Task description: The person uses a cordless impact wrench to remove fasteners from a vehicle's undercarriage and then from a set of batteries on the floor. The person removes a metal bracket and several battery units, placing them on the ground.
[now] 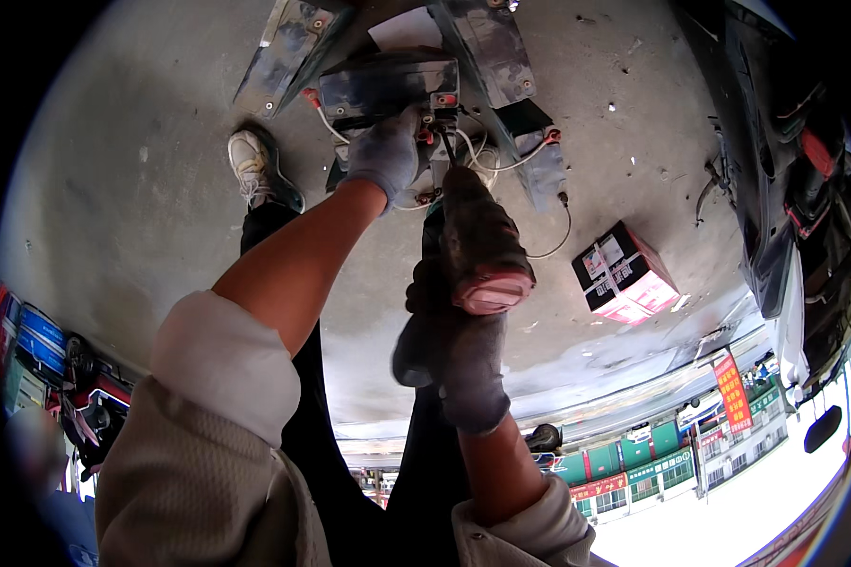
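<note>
My right hand [459, 359], in a dark grey glove, is wrapped round the grip of a cordless drill [482, 236]. The drill points away from me, its thin bit reaching a terminal on the near side of a black battery [388, 85]. My left hand [388, 156], in a light grey glove, is closed at that same terminal, beside a small red piece; its fingertips are hidden, so what they pinch cannot be made out. White cables with red ends, one cable end [551, 138] at the right, run around the batteries.
More dark batteries lie around, one battery [284, 57] at the far left and another battery [492, 52] at the far right. A taped black-and-red box [624, 274] sits on the concrete floor. My left shoe [252, 165] stands near the batteries. A dark vehicle [775, 189] fills the right side.
</note>
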`<action>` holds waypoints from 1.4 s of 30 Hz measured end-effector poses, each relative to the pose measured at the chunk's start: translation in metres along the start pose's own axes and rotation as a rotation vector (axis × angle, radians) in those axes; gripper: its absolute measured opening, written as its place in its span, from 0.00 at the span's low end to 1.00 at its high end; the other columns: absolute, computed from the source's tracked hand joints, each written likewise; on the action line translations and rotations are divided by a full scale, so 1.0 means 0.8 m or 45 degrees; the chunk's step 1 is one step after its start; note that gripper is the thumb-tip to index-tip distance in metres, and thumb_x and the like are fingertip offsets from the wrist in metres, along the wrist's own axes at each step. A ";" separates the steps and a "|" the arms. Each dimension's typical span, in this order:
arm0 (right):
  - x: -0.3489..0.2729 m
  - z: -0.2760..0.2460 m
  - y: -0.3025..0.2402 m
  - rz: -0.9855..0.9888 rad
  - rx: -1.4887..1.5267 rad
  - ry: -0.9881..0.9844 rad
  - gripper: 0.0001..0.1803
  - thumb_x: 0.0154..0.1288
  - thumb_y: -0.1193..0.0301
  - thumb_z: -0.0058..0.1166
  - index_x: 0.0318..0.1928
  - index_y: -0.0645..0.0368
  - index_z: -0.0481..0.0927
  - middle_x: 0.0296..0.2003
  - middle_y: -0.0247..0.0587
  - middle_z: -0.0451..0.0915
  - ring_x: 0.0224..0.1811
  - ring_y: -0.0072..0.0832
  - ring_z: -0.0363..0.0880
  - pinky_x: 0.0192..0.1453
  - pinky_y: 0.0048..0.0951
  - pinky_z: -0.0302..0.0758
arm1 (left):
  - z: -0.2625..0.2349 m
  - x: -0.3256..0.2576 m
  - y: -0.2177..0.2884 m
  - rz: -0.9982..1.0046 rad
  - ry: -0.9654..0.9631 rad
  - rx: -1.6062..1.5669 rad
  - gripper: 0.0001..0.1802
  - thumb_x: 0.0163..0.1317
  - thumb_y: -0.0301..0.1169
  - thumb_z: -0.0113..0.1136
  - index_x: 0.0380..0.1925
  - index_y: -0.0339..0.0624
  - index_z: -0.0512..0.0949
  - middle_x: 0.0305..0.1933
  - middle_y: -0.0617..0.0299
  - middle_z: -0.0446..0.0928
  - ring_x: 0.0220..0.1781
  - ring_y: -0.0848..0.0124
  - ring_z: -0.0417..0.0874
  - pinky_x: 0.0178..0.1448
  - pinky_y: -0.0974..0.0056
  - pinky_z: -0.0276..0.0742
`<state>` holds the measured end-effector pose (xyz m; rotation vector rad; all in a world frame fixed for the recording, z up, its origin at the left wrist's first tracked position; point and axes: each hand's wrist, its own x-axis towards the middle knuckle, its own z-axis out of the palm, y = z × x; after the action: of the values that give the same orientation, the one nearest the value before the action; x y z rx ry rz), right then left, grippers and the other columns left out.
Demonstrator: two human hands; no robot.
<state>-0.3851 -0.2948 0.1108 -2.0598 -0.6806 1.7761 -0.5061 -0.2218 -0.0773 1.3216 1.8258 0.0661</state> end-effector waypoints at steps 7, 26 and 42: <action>0.018 -0.038 -0.079 0.154 -1.026 -0.410 0.21 0.74 0.63 0.40 0.60 0.60 0.71 0.56 0.45 0.76 0.57 0.37 0.76 0.62 0.36 0.73 | -0.033 -0.021 -0.022 0.016 -0.058 -0.053 0.23 0.57 0.37 0.60 0.54 0.56 0.76 0.44 0.57 0.83 0.47 0.55 0.82 0.55 0.54 0.75; 0.060 -0.103 -0.123 -0.474 -1.387 -0.434 0.17 0.61 0.70 0.52 0.50 0.61 0.72 0.25 0.49 0.80 0.29 0.49 0.81 0.36 0.49 0.75 | 0.048 0.005 -0.033 -0.243 0.036 -0.847 0.16 0.59 0.35 0.59 0.48 0.49 0.78 0.44 0.50 0.81 0.48 0.49 0.80 0.52 0.53 0.76; 0.034 -0.138 -0.150 0.043 -0.339 -0.524 0.18 0.62 0.69 0.55 0.50 0.65 0.72 0.38 0.48 0.81 0.35 0.36 0.81 0.40 0.38 0.78 | 0.058 0.008 -0.024 -0.279 0.207 -0.509 0.15 0.63 0.35 0.57 0.50 0.49 0.79 0.41 0.54 0.81 0.40 0.61 0.80 0.47 0.62 0.76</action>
<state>-0.2895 -0.1740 0.1715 -1.8796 -1.0513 2.2637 -0.4905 -0.2449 -0.1200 0.8535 1.9566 0.4089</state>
